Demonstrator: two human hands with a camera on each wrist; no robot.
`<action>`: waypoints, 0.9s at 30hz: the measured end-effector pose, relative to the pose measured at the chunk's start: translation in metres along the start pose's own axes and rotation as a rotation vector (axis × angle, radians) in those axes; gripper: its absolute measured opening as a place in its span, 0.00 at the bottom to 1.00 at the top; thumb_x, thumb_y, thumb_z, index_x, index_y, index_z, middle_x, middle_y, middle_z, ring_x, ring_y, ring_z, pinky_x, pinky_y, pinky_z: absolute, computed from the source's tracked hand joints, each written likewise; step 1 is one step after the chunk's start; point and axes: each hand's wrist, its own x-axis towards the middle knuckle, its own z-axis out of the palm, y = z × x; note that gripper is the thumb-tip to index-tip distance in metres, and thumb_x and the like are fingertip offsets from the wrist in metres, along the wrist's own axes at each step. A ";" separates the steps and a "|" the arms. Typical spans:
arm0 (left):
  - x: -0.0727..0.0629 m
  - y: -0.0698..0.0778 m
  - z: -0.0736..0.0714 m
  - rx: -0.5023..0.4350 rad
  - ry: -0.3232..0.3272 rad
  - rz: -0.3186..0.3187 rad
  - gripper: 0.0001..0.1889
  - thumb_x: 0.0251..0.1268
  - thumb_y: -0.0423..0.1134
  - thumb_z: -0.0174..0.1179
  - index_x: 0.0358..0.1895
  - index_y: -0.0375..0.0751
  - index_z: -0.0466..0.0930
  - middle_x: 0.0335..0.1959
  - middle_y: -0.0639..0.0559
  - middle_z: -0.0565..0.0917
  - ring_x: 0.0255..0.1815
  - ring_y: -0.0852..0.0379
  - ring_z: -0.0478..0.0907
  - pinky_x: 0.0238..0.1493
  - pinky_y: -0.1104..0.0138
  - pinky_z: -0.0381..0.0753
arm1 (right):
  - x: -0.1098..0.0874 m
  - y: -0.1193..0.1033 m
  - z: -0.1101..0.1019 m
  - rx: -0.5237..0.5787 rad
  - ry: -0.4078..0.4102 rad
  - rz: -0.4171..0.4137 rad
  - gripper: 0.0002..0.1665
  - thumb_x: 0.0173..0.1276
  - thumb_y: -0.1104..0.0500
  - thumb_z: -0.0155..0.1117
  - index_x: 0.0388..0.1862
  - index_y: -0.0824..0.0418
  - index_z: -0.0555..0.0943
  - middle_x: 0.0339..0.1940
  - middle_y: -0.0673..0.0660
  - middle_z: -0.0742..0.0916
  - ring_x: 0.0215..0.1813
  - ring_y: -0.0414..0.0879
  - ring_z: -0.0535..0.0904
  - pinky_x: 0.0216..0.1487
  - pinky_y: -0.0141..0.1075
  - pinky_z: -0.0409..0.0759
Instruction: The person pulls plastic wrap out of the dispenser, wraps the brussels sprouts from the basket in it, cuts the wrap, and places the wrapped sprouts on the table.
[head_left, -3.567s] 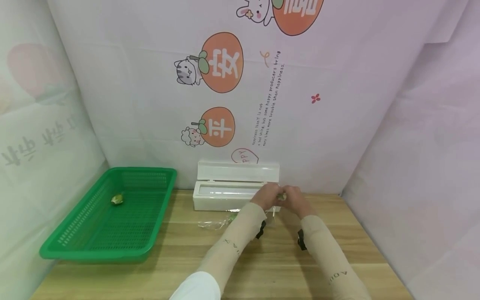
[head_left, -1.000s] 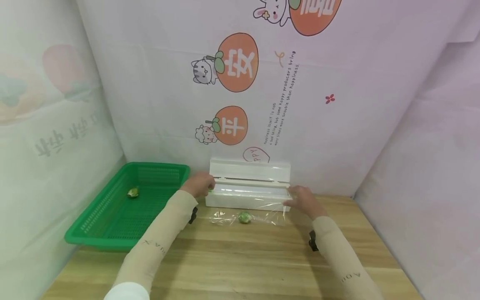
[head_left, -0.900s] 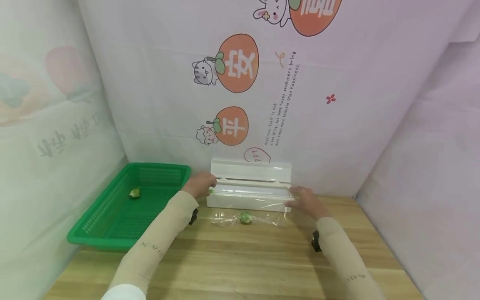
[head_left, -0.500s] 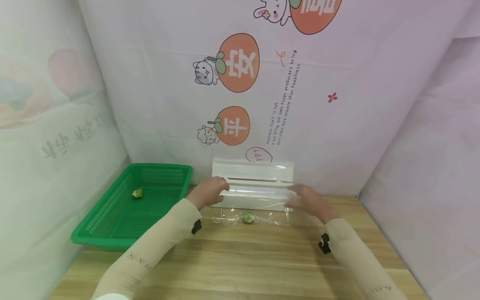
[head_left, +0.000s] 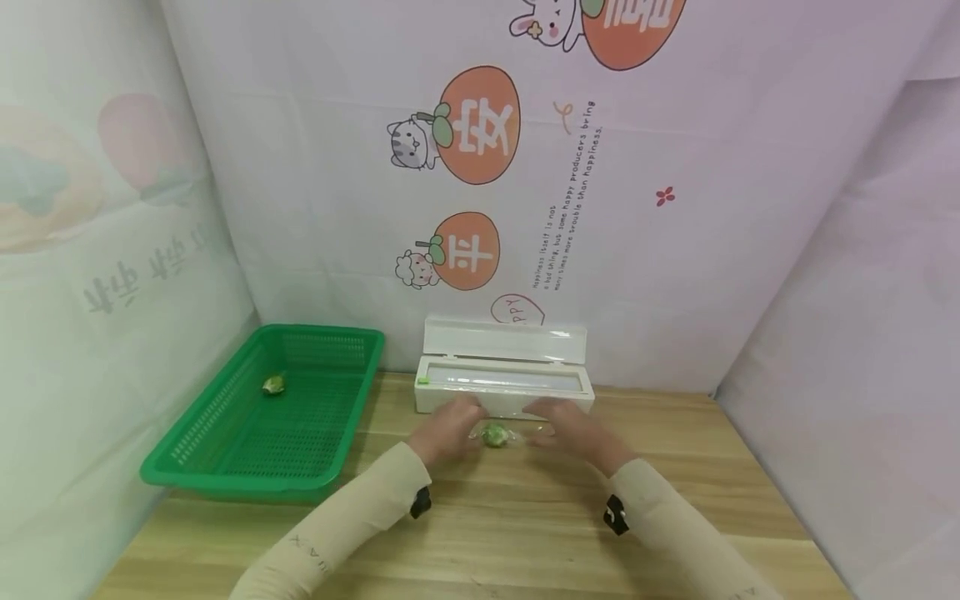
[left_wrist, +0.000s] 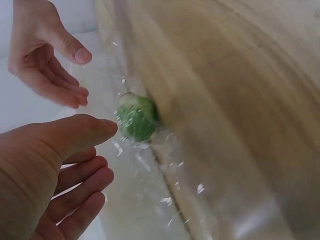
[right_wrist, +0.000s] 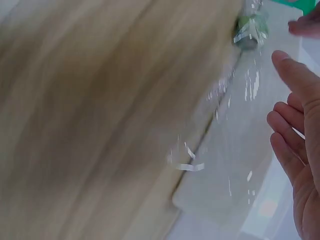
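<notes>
A green Brussels sprout (head_left: 494, 435) lies on the table in front of a white cling film dispenser (head_left: 435, 403), with clear cling film (left_wrist: 167, 200) over or around it. My left hand (head_left: 450, 429) hovers just left of the sprout, thumb straight and fingers loosely bent, apparently holding nothing. On the other side is my right hand (head_left: 577, 432), posed the same way, the thumb (right_wrist: 292, 72) apart from the fingers. Neither hand visibly touches the sprout (left_wrist: 137, 118). The dispenser's lid (head_left: 504, 340) is raised, and a small green piece (head_left: 423, 381) shows at its left end.
To the left stands a green plastic basket (head_left: 341, 450) holding another small green sprout (head_left: 273, 384), which looks wrapped. Printed white cloth walls (head_left: 337, 208) close in the back and both sides of the wooden table (head_left: 510, 533).
Earlier, both hands were together at the dispenser's right side, then apart at its two ends. Now they have come down and inward to either side of the sprout.
</notes>
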 end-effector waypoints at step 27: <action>0.013 -0.003 0.038 0.033 0.089 0.002 0.19 0.56 0.39 0.81 0.51 0.46 0.89 0.47 0.53 0.91 0.49 0.55 0.88 0.55 0.64 0.88 | 0.031 -0.024 0.054 -0.128 0.120 -0.094 0.21 0.62 0.57 0.82 0.53 0.61 0.88 0.49 0.57 0.92 0.52 0.52 0.88 0.58 0.46 0.88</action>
